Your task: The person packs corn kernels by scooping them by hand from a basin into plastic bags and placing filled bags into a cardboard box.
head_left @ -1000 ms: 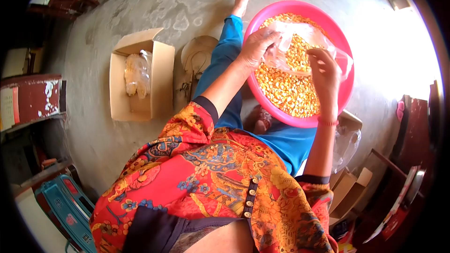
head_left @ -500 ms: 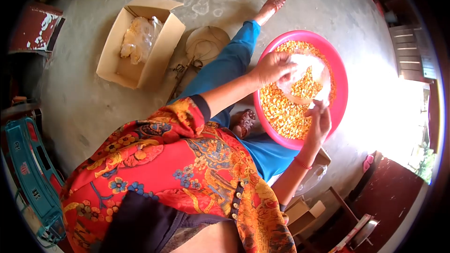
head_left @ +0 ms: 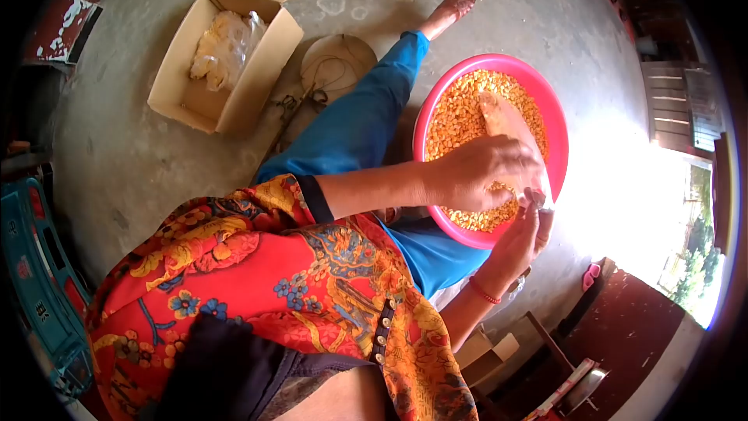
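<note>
A pink basin [head_left: 558, 121] full of orange corn kernels [head_left: 456, 113] stands at the right, beside the bent leg. Over the kernels hangs a clear plastic bag [head_left: 506, 118], its upper end gathered between both hands near the basin's lower right rim. My left hand [head_left: 487, 171] reaches across the basin with its fingers bent round the bag. Just below and to the right, my right hand [head_left: 530, 238] pinches the bag's edge between thumb and fingers.
An open cardboard box [head_left: 183, 97] with a plastic bag [head_left: 226, 51] inside lies at the upper left. Next to it is a round flat disc [head_left: 336, 62] with a thin stick. A teal case [head_left: 43, 288] stands at the lower left, another carton [head_left: 487, 359] at the lower right.
The two hands have come together, my left hand moving down and right towards my right hand. The bag, spread open earlier, now hangs narrower. The camera view has turned.
</note>
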Demonstrator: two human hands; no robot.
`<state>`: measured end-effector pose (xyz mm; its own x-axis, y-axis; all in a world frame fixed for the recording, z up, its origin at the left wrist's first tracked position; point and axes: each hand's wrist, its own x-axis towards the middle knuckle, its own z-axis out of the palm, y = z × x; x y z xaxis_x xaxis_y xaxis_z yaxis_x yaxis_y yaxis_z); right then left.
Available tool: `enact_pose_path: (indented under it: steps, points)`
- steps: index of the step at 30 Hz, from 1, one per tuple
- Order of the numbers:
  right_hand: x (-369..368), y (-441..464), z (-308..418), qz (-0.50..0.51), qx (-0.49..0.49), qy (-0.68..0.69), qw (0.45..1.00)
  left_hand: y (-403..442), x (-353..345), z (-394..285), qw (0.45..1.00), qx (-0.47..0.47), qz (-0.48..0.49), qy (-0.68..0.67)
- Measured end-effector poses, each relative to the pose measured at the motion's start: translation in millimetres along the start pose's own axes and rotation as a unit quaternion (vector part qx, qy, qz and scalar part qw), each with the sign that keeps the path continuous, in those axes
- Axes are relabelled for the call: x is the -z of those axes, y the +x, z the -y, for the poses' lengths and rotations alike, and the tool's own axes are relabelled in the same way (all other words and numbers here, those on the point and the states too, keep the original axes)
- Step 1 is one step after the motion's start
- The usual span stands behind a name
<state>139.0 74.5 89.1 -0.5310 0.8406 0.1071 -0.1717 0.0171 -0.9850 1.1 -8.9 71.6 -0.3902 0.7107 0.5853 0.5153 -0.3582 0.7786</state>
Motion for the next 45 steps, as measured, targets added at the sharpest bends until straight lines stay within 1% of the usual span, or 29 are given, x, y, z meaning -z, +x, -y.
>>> enact_pose_path:
  steps: [1,3,4,7,10,13,14,15,17,19,21,22,24,25,27,28,29,31,32,34,35,36,37,39,41,42,43,44,45]
  points:
    - [-0.3,3.0,5.7,-0.001,0.002,0.021,1.000,1.0,4.7,5.6,0.999,0.032,0.009,0.028]
    - [-10.0,4.3,15.9,-0.006,0.007,0.028,1.000,-6.2,2.6,29.6,0.994,0.044,-0.009,0.095]
    - [-13.0,5.2,18.1,-0.005,0.007,0.028,1.000,-12.1,0.9,42.1,0.994,0.044,-0.010,0.096]
    - [-23.1,4.7,25.5,0.042,0.028,0.028,0.998,-24.4,0.9,59.2,0.984,0.089,0.020,0.150]
    - [-31.1,3.9,38.8,0.079,0.032,-0.028,0.996,-21.9,0.0,55.3,0.961,0.143,0.129,0.196]
    - [-34.4,7.5,44.4,0.087,0.016,-0.052,0.995,-19.5,-10.2,59.3,0.957,0.150,0.142,0.202]
    - [-33.4,8.4,46.3,0.114,0.015,-0.049,0.992,-20.2,-13.6,65.3,0.967,0.118,0.114,0.193]
    - [-32.3,9.0,47.9,0.140,0.013,-0.047,0.989,-19.6,-16.5,69.7,0.968,0.120,0.113,0.191]
    - [-32.6,10.2,49.4,0.135,0.006,-0.050,0.990,-15.9,-15.9,70.0,0.978,0.078,0.168,0.096]
    - [-34.3,12.5,51.4,0.128,-0.001,-0.052,0.990,-17.8,-16.4,66.9,0.971,0.071,0.194,0.120]
    - [-37.3,15.2,53.8,0.174,0.008,-0.017,0.985,-18.3,-17.4,66.1,0.970,0.062,0.198,0.123]
    - [-37.5,15.1,54.7,0.174,0.008,-0.017,0.985,-18.2,-17.5,66.6,0.971,0.063,0.198,0.123]
    - [-37.1,13.8,56.6,0.221,-0.005,-0.022,0.975,-17.7,-18.7,68.5,0.985,0.067,0.139,0.082]
    - [-37.8,13.7,58.0,0.221,-0.006,-0.022,0.975,-18.3,-21.6,74.6,0.985,0.067,0.138,0.081]
    - [-40.3,14.9,63.8,0.287,-0.027,-0.123,0.950,-20.1,-28.3,90.7,0.978,0.081,0.162,0.105]
    - [-45.3,19.8,69.6,0.304,-0.023,-0.215,0.928,-12.8,-15.2,77.0,0.970,0.106,0.183,0.120]
    - [-41.8,24.4,66.5,0.303,-0.023,-0.215,0.928,-16.2,-19.8,86.7,0.970,0.106,0.183,0.119]
    - [-20.5,38.9,52.9,0.229,-0.006,-0.427,0.875,-26.6,-32.6,113.9,0.964,0.179,0.173,0.092]
    - [-4.5,44.3,42.4,0.210,0.018,-0.444,0.871,-25.5,-31.1,109.9,0.964,0.179,0.173,0.091]
    - [21.8,47.7,16.6,0.183,0.018,-0.465,0.866,-22.7,-26.0,97.7,0.969,0.226,0.097,0.019]
    - [33.8,46.7,2.8,0.156,0.018,-0.485,0.860,-22.5,-25.7,97.4,0.969,0.226,0.097,0.018]
    - [44.7,44.1,-11.8,0.166,-0.034,-0.502,0.848,-22.0,-25.5,98.1,0.969,0.232,0.090,-0.011]
    - [45.8,39.7,-23.7,0.179,-0.040,-0.540,0.821,-21.4,-25.1,98.2,0.967,0.237,0.082,-0.039]
    - [38.1,34.2,-43.1,0.183,-0.121,-0.470,0.855,-22.1,-24.9,96.3,0.968,0.234,0.071,-0.054]
    - [23.9,32.2,-53.3,0.193,-0.169,-0.496,0.829,-22.4,-25.0,97.8,0.977,0.190,0.081,-0.055]
    - [9.5,27.8,-52.1,0.197,-0.144,-0.400,0.883,-22.4,-23.4,96.5,0.977,0.192,0.081,-0.053]
    - [10.2,27.3,-69.0,0.243,-0.055,-0.388,0.888,-19.7,-20.3,91.3,0.987,0.129,0.100,-0.011]
    - [7.2,29.3,-77.2,0.262,-0.050,-0.395,0.879,-15.4,-16.8,84.7,0.990,0.065,0.118,0.030]
    - [4.6,30.8,-83.8,0.281,-0.045,-0.403,0.870,-11.7,-13.9,76.1,0.991,0.064,0.118,0.030]
